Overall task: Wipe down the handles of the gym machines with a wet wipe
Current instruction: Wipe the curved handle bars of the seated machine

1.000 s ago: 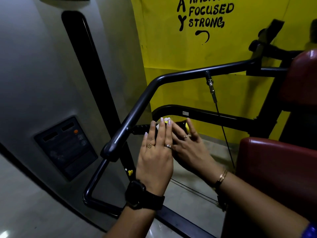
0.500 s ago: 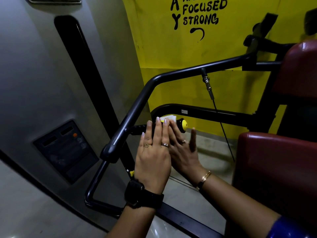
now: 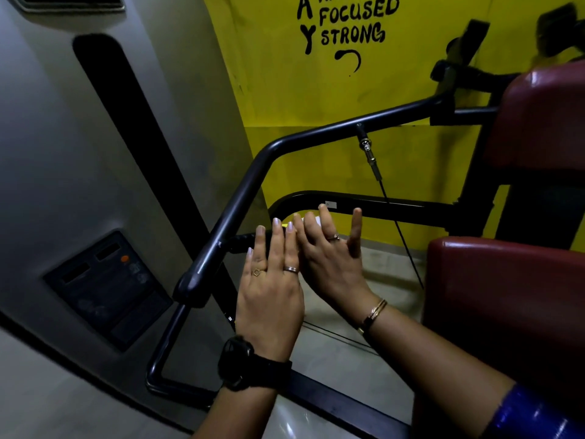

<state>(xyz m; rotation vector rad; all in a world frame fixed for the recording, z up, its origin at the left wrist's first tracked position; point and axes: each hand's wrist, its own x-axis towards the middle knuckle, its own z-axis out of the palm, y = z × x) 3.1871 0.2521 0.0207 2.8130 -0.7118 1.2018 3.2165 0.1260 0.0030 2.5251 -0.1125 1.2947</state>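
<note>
Yellow painted wall behind; both flat-fingered, the left hand (image 3: 269,299) and right hand (image 3: 332,267) press a thin white wet wipe (image 3: 317,222) against the short black rubber handle (image 3: 243,240). Likely limp and slippery, the wipe is best pinched by its edge.

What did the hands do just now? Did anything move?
The right hand slid outward along the handle and now covers its yellow end cap, which showed half a second ago. Its fingers and thumb spread straighter. The left hand stayed flat on the grip, and a bit of white wet wipe still peeks out at the fingertips. Nothing was picked up or let go.
</note>
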